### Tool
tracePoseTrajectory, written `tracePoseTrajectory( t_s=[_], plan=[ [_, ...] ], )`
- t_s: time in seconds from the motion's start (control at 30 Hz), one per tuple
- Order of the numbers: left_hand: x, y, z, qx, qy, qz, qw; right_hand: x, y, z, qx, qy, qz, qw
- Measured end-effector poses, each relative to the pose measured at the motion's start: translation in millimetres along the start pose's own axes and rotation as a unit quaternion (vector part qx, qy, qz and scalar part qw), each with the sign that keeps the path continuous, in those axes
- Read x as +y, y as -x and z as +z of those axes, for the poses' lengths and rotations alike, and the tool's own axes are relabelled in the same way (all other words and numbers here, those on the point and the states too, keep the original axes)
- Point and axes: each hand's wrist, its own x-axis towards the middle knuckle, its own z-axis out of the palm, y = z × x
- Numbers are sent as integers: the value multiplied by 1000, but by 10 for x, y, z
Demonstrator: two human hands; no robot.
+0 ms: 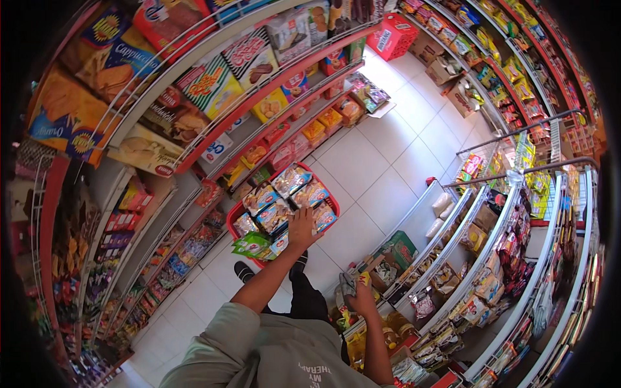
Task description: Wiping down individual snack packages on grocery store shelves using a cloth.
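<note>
A red plastic basket [335,202] stands on the floor in front of my feet, filled with blue-and-white biscuit packets [274,217]. Green packets [253,244] lie at its near left corner. My left hand [302,228] reaches over the basket's near right side, fingers spread and resting on or just above the packets. Down at my right side, my right hand [362,298] is beside the lower shelf. A yellow packet [365,280] shows at its fingertips and a grey cloth-like item [347,284] lies against it; whether the hand grips either is unclear.
A snack shelf [291,63] with wire rails and red edges curves along the left. Another shelf rack [490,242] runs close on the right, with a green carton [400,247] low down. White floor tiles [378,169] lie between them. A red crate [394,38] stands at the far end.
</note>
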Motion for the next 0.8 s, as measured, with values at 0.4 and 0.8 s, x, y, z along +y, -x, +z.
tracePoseTrajectory(
  t_s=[0.4, 0.8],
  plan=[
    [-1286, 949, -728, 30, 39, -81, 995, -49, -67, -108, -68, 79, -14, 994],
    [-1693, 1238, -316, 16, 207, -82, 975, -428, -467, -111, -68, 153, -139, 976]
  ],
)
